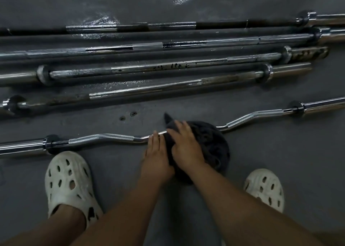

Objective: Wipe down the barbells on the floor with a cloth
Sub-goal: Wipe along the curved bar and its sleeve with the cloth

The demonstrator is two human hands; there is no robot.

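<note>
Five barbells are counted on the dark grey floor (291,163). Four straight barbells (168,65) are laid side by side across the upper half of the frame, running slightly upward from left to right. Dull, rust-stained patches are seen on the lower two, and wet glints on the floor around the upper ones.

One EZ curl bar (115,136) is set apart below them, crossing the middle of the frame from the lower left to the right edge. One dark cloth (212,143) is bunched over the bar's central bend, so that stretch of the shaft is hidden.

The right hand (186,147) is laid on top of the cloth, its fingers (179,129) stretched out fairly flat and pressed onto the fabric; nothing is seen to be pinched, though the hand is slightly blurred. The left hand (155,152) is placed just beside the cloth's left edge, its fingers (155,139) held straight and close together, with the tips touching the bare chrome shaft. Its thumb is hidden.

Two off-white perforated clogs are worn: one (69,182) at the lower left, just below the curl bar's left collar, and one (265,188) at the lower right. Two small pits (122,118) are seen in the floor just above the curl bar.
</note>
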